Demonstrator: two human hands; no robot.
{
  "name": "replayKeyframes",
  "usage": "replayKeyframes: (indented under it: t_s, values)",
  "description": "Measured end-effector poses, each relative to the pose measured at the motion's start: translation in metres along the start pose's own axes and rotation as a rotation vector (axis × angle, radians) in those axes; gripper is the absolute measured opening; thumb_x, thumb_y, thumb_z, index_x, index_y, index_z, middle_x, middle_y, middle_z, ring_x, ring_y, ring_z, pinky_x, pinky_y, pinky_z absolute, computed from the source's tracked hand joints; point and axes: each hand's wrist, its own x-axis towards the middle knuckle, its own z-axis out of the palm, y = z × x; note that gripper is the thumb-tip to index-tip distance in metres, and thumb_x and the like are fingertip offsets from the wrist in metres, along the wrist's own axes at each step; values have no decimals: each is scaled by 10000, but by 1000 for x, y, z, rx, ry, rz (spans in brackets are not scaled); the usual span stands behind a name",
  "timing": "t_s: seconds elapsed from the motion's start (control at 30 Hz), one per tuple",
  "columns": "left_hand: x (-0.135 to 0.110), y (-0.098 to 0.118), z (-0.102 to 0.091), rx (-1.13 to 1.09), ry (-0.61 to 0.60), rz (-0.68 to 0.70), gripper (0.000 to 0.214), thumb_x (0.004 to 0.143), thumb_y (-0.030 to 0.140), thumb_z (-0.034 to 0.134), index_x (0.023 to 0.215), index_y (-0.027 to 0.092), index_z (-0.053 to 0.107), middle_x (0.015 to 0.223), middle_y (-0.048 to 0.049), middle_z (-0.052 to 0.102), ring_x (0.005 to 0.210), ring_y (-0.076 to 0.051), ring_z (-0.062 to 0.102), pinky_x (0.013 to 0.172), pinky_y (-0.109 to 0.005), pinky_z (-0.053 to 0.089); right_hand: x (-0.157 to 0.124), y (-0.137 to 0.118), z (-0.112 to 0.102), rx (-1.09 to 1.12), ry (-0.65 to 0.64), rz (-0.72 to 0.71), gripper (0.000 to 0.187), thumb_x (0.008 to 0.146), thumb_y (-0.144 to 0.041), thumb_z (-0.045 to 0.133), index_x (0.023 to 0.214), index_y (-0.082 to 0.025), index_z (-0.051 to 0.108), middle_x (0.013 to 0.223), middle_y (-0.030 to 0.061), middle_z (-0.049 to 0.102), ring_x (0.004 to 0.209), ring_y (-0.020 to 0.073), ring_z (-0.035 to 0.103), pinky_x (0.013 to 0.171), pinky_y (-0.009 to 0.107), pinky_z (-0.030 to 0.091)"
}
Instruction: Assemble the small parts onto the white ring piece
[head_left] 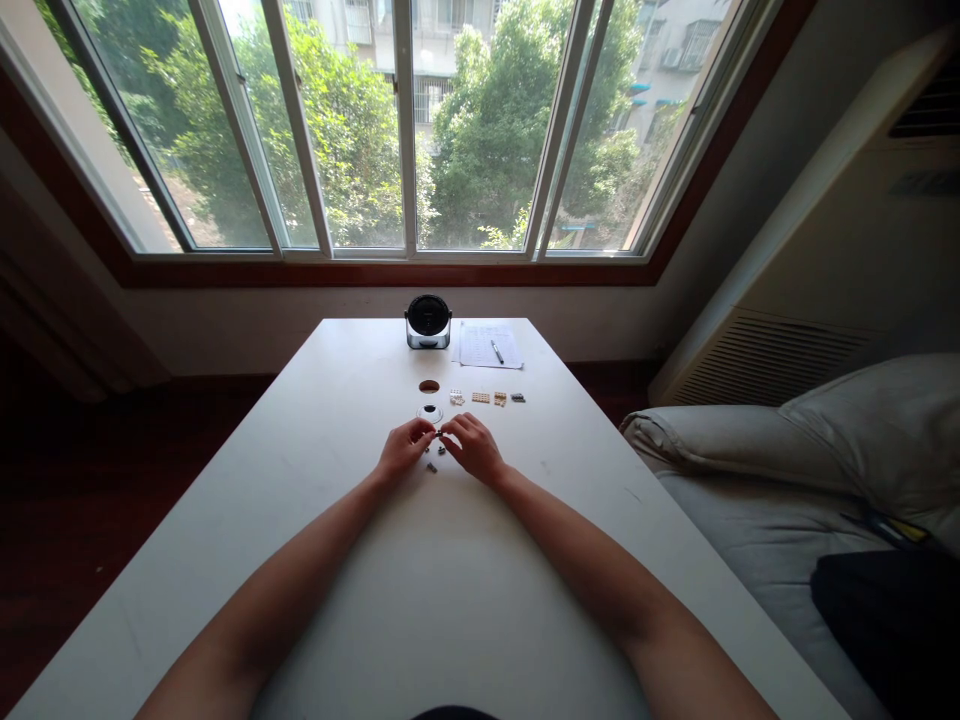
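My left hand (pixel 406 447) and my right hand (pixel 472 446) meet over the white table (pixel 450 600), fingertips pinched together. Between them is a tiny dark piece (pixel 439 433), too small to name; both hands appear to grip it. Just below the fingers lie small dark grey pieces (pixel 431 468), some partly hidden by the left fingers. Right beyond the hands sits a clear round dish (pixel 430 413) with something dark in its middle. A brown round spot (pixel 429 386), either a disc or a hole, lies farther back.
Small white pieces (pixel 457 397), tan pieces (pixel 481 398), gold-brown pieces (pixel 500 398) and dark pieces (pixel 518 398) form a row. Behind stand a black fan (pixel 429 318) and a paper sheet (pixel 480 345) with a pen (pixel 497 352). A sofa (pixel 720 440) adjoins the right edge.
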Motion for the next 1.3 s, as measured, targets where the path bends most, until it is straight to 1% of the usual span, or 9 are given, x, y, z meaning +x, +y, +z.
replayKeyframes:
  t_s: [0.17, 0.3, 0.4, 0.57, 0.73, 0.87, 1.1, 1.3]
  values:
    - [-1, 3, -2, 50, -34, 18, 199, 889, 378, 613, 930, 201, 697, 869, -38, 719, 756, -161, 651, 723, -280, 535, 0, 1, 1, 6, 1, 15, 69, 970, -264, 586, 959, -225, 642, 937, 59, 645, 929, 219, 547, 831, 342, 448]
    - [-1, 4, -1, 56, -36, 37, 177, 892, 354, 607, 925, 205, 695, 877, -37, 719, 759, -158, 650, 728, -276, 531, 0, 1, 1, 8, 6, 28, 117, 980, -292, 577, 915, -224, 646, 914, 58, 642, 918, 215, 554, 825, 337, 451]
    - [-1, 3, -1, 69, -33, 45, 147, 881, 323, 618, 934, 209, 693, 888, -38, 720, 777, -160, 654, 745, -280, 534, 0, 2, 3, 34, 21, 51, 99, 970, -277, 590, 906, -224, 644, 911, 57, 644, 917, 212, 560, 824, 332, 456]
    - [-2, 4, -2, 135, -14, 83, 106, 861, 276, 626, 925, 215, 684, 892, -33, 709, 773, -159, 649, 745, -286, 528, 0, 5, 6, 129, 29, 111, 125, 954, -297, 611, 862, -214, 634, 857, 37, 637, 837, 184, 571, 760, 304, 462]
    - [-5, 9, -5, 272, -20, 152, 91, 889, 250, 593, 922, 222, 673, 899, -27, 694, 756, -146, 629, 738, -274, 500, 1, 6, 9, 256, 20, 169, 182, 953, -339, 604, 836, -203, 637, 807, 18, 637, 734, 151, 565, 685, 276, 458]
    - [-7, 13, -6, 350, -24, 152, 111, 911, 255, 569, 938, 231, 674, 910, -27, 696, 759, -147, 626, 719, -267, 476, 1, 6, 9, 314, 14, 208, 222, 956, -370, 585, 829, -200, 651, 786, 13, 647, 692, 140, 561, 646, 262, 458]
    - [-7, 14, -5, 392, 15, 161, 137, 932, 283, 548, 901, 238, 674, 874, -20, 692, 740, -155, 616, 727, -271, 449, 1, 4, 6, 366, 29, 206, 198, 959, -363, 567, 888, -209, 669, 806, 15, 664, 699, 141, 576, 649, 260, 474]
    - [-7, 12, -5, 395, 17, 178, 143, 921, 264, 546, 868, 227, 673, 845, -20, 690, 736, -157, 607, 722, -271, 440, 0, 2, 6, 379, 25, 187, 178, 945, -359, 586, 882, -214, 668, 797, 13, 661, 704, 143, 602, 658, 260, 487]
